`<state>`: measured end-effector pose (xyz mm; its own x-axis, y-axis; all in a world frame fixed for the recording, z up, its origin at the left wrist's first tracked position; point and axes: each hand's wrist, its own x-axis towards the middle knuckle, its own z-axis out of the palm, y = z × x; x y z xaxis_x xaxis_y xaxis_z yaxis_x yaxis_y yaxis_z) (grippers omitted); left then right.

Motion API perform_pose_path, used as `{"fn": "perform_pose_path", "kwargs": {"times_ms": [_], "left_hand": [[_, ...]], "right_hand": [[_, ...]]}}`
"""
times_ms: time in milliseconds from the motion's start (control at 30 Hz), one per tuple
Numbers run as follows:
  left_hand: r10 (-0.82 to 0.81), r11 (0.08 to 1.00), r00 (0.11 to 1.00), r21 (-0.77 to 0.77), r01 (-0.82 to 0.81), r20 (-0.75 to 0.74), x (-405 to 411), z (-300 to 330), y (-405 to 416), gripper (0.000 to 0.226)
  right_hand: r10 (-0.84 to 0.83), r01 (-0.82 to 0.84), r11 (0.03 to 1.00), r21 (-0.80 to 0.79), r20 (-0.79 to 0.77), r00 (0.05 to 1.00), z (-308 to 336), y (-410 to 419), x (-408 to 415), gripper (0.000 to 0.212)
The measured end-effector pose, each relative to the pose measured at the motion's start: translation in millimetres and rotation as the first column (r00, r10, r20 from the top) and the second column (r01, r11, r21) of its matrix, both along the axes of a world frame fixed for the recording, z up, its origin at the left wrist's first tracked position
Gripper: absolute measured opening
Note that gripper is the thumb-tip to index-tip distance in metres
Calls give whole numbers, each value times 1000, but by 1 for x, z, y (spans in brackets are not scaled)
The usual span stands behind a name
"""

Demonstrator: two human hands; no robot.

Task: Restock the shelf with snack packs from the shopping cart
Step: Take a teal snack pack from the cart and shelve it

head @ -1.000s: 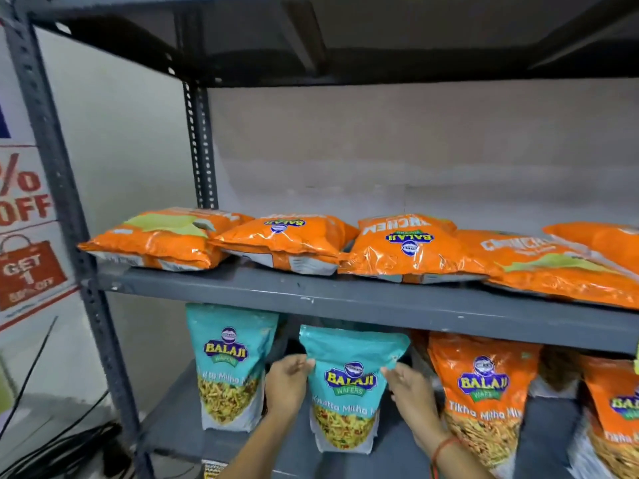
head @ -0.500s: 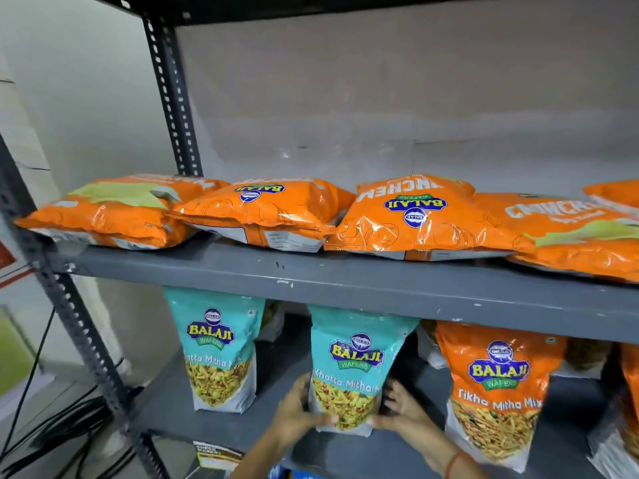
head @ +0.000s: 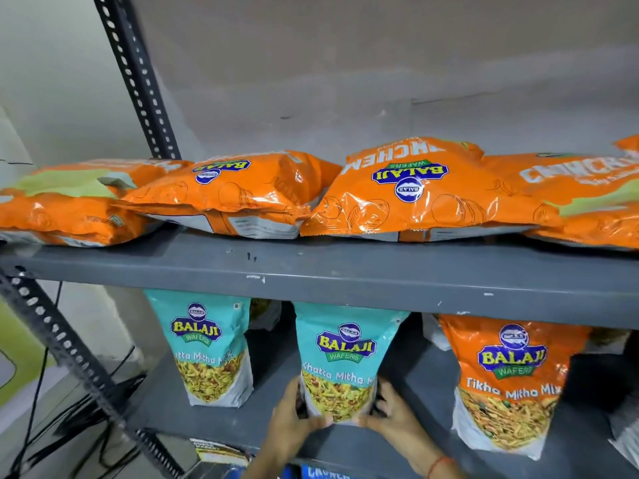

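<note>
Currently, placement step: left hand (head: 294, 414) and right hand (head: 394, 414) clamp their fingers on the teal snack pack (head: 340, 361) — upright on the lower shelf (head: 408, 385). Next: release once stable.

I can't see the tops of the 2 teal packs (head: 340, 354); the upper shelf board (head: 345, 281) covers them. The orange pack at far right (head: 587, 198) runs off the frame. My left hand (head: 294, 421) and right hand (head: 394, 414) hide that middle pack's lower corners. The box under the lower shelf (head: 218, 452) is too blurred to read.
</note>
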<state>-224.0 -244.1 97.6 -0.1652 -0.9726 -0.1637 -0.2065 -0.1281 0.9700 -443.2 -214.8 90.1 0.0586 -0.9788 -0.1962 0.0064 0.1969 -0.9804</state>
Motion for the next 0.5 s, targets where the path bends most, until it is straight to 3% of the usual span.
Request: {"fn": "perform_pose_path", "kwargs": {"times_ms": [100,167,300,400,500], "left_hand": [[58,998,998,-36,-59,-27,-6,10,14,109],[206,971,978,-124,-202,15,-15,26,30,116],[399,843,917,-399,-361,13,-46,75,63,83],[320,812,945,-492,-313,-72,-89,111,87,56],[128,838,991,-529,-131,-43,-148,136,116,39]], "right_hand": [[-7,8,1000,-24,5,1000,6,11,-2,86],[-44,44,999,-29,-11,999,16,26,-6,91],[-92,85,990,-116,-58,994,48,70,-23,85],[-181,169,967,-190,-50,982,83,107,-49,81],[-329,309,906,-289,-25,944,116,151,-98,70]]}}
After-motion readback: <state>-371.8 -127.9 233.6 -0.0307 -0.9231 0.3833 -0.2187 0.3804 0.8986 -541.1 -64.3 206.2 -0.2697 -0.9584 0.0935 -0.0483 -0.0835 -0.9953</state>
